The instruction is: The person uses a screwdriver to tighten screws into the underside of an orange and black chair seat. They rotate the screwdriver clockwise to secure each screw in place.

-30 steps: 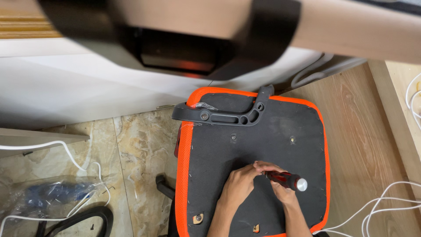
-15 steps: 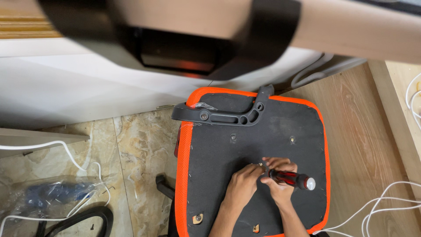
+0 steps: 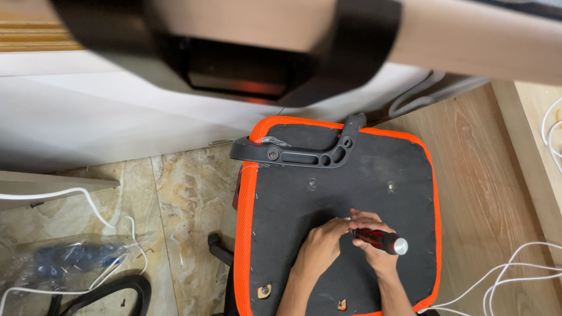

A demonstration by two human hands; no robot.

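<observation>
An upturned chair seat (image 3: 293,193), black underneath with an orange mesh rim, lies in the lower middle. My right hand (image 3: 374,246) grips a screwdriver (image 3: 380,240) with a red and black handle and a silver cap, its tip angled toward a small screw (image 3: 346,219) on the seat's underside. My left hand (image 3: 319,248) rests on the black surface, with its fingertips pinched at the tip of the screwdriver. A black plastic armrest bracket (image 3: 298,153) is bolted along the far edge of the seat.
Two more screw holes (image 3: 311,182) show farther up the seat, and metal brackets (image 3: 264,291) sit near its close edge. A wooden board (image 3: 486,175) lies to the right with white cables (image 3: 515,272). Marble floor tiles (image 3: 175,205), a plastic bag (image 3: 70,260) and a black hose lie to the left.
My right hand turned the screwdriver handle, which swung slightly down and right and then came back. My left hand stayed at the tip.
</observation>
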